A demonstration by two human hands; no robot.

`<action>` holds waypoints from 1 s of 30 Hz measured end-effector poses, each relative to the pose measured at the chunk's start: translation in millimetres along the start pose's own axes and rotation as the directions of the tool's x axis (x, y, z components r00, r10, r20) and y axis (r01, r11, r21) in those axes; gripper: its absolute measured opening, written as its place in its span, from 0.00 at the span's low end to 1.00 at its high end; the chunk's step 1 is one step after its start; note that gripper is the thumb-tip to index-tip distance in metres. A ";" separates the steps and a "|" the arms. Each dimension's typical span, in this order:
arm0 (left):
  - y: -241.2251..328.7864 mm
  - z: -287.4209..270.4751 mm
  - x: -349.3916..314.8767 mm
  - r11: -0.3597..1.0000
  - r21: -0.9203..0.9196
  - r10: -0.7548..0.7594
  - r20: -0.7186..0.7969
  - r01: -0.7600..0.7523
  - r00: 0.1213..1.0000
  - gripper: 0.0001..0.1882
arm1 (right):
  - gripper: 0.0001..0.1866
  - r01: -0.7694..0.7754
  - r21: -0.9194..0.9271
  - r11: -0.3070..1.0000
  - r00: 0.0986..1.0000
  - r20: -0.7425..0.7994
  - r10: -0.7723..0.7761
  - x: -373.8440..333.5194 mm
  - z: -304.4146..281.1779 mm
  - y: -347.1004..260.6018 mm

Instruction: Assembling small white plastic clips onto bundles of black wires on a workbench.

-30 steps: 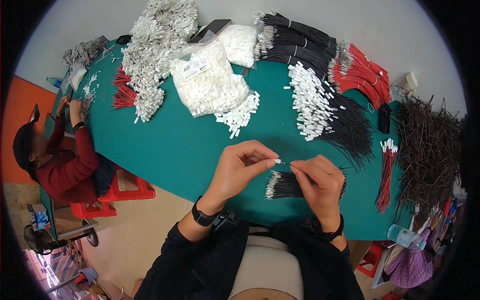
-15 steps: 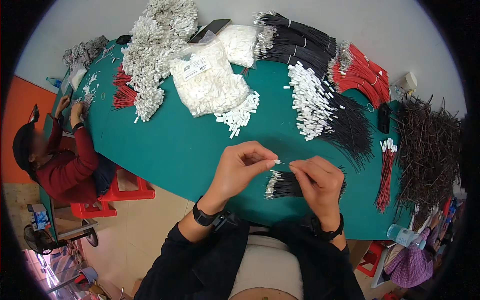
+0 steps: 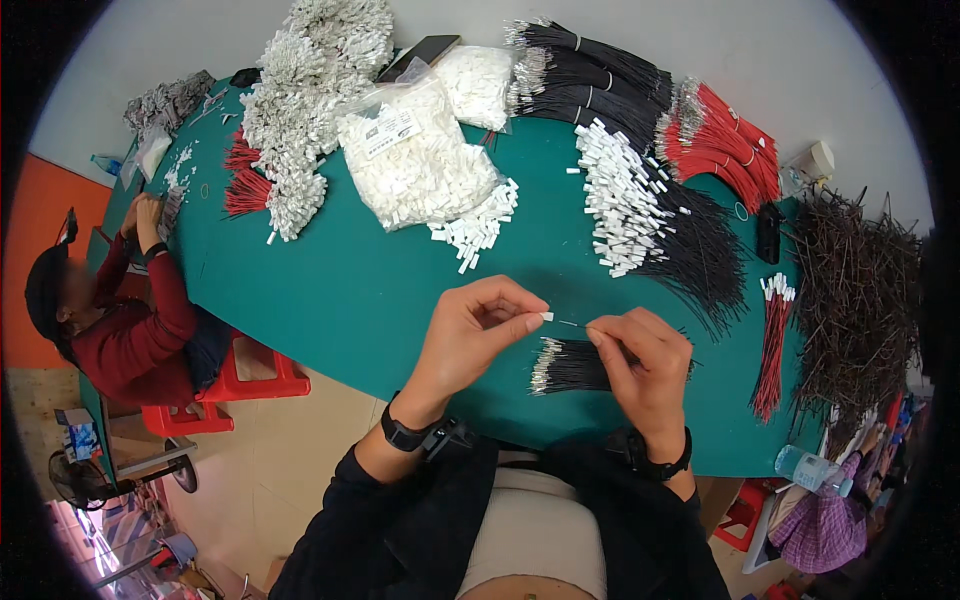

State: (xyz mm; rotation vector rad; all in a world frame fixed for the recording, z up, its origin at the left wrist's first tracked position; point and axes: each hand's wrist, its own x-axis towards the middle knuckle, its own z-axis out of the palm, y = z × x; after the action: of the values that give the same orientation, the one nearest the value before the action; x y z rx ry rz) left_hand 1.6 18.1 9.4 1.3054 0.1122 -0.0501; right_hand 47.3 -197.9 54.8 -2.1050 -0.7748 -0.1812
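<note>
Between the thumb and forefinger of my left hand point(image 3: 482, 335) is a small white plastic connector housing point(image 3: 547, 316), mostly covered by the fingertips. My right hand point(image 3: 645, 362) pinches a thin dark wire point(image 3: 574, 324), whose end points left at the housing. Whether the wire tip touches the housing is too small to tell. Just below the fingers lies a bundle of black wires point(image 3: 580, 368) with metal terminals at its left end, partly hidden by my right hand.
Black wires with white housings point(image 3: 625, 205) are heaped beyond my right hand. A bag of white housings point(image 3: 415, 165) lies ahead, with loose ones point(image 3: 475, 228) beside it. Red wires with white ends point(image 3: 773, 345) lie at right. A co-worker point(image 3: 130, 310) sits at far left.
My hands have drawn slightly apart, so more of the wire shows between them. The white housing has shifted a little up and left. At far left, the co-worker's hands have come together.
</note>
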 end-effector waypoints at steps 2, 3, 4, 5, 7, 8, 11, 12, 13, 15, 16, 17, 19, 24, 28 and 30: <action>-0.3 0.2 0.0 1.000 0.003 -0.003 0.005 0.003 1.000 0.06 | 0.05 -0.002 0.000 1.000 1.000 0.004 0.002 -0.2 0.3 0.4; -0.3 0.5 -0.1 1.000 0.004 -0.009 0.008 0.009 1.000 0.06 | 0.05 -0.003 0.005 1.000 1.000 0.005 0.003 -0.6 0.9 0.7; -0.3 0.9 -0.4 1.000 0.005 -0.015 0.011 0.015 1.000 0.06 | 0.05 -0.005 0.009 1.000 1.000 0.007 0.005 -0.9 1.3 0.7; -0.3 1.5 -0.5 1.000 0.004 -0.015 0.011 0.015 1.000 0.06 | 0.05 -0.005 0.009 1.000 1.000 0.006 0.005 -0.9 1.1 0.2; -0.3 2.7 -0.8 1.000 -0.006 -0.025 0.011 0.025 1.000 0.06 | 0.05 -0.015 0.026 1.000 1.000 0.020 0.014 -0.6 0.8 -0.7; -0.7 2.7 -1.2 1.000 -0.005 -0.025 0.010 0.025 1.000 0.06 | 0.05 -0.014 0.027 1.000 1.000 0.020 0.013 -0.9 1.0 -0.8; -1.9 2.2 -1.5 1.000 0.005 -0.008 0.011 0.008 1.000 0.06 | 0.05 -0.044 0.040 0.998 0.999 0.034 0.043 -1.4 1.3 -1.4; -2.0 2.0 -1.6 1.000 0.009 -0.005 0.015 0.004 1.000 0.06 | 0.05 -0.052 0.050 0.997 0.998 0.037 0.050 -1.3 1.5 -1.5; -1.9 2.0 -1.6 1.000 0.012 -0.001 0.019 0.001 1.000 0.06 | 0.04 -0.060 0.060 0.996 0.998 0.040 0.058 -1.3 1.5 -1.9; 0.1 3.1 -1.8 1.000 0.014 -0.003 0.029 0.003 1.000 0.06 | 0.04 -0.061 0.070 0.996 0.998 0.035 0.059 -1.6 3.1 -1.4; 0.5 3.7 -2.2 1.000 0.018 -0.005 0.036 0.004 0.999 0.06 | 0.04 -0.062 0.082 0.995 0.998 0.031 0.059 -1.7 4.1 -1.1; -0.2 4.1 -2.4 1.000 0.018 -0.005 0.036 0.004 0.999 0.06 | 0.04 -0.062 0.083 0.995 0.998 0.031 0.059 -1.7 4.7 -1.3; -2.1 4.7 -3.2 0.994 0.090 0.054 0.024 -0.056 0.998 0.05 | 0.04 -0.063 0.076 0.995 0.997 0.045 0.060 -1.6 5.7 -1.7; -1.5 5.4 -4.8 0.993 0.110 0.051 0.025 -0.053 0.998 0.05 | 0.03 -0.081 0.132 0.988 0.996 0.048 0.076 -0.9 7.4 -0.9; -4.4 8.8 -4.5 0.991 0.134 0.027 0.023 -0.030 0.999 0.04 | 0.03 -0.111 0.160 0.981 0.992 0.076 0.100 -3.2 9.2 1.2; -4.8 8.7 -4.8 0.992 0.124 0.025 0.022 -0.027 0.999 0.04 | 0.03 -0.115 0.163 0.980 0.992 0.079 0.103 -3.0 9.5 0.8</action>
State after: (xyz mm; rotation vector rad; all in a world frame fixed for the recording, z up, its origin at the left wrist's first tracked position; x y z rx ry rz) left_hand -3.2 8.3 7.6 1.4307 0.0753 -0.0491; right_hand 44.0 -192.3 47.3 -1.9966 -0.6894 0.0172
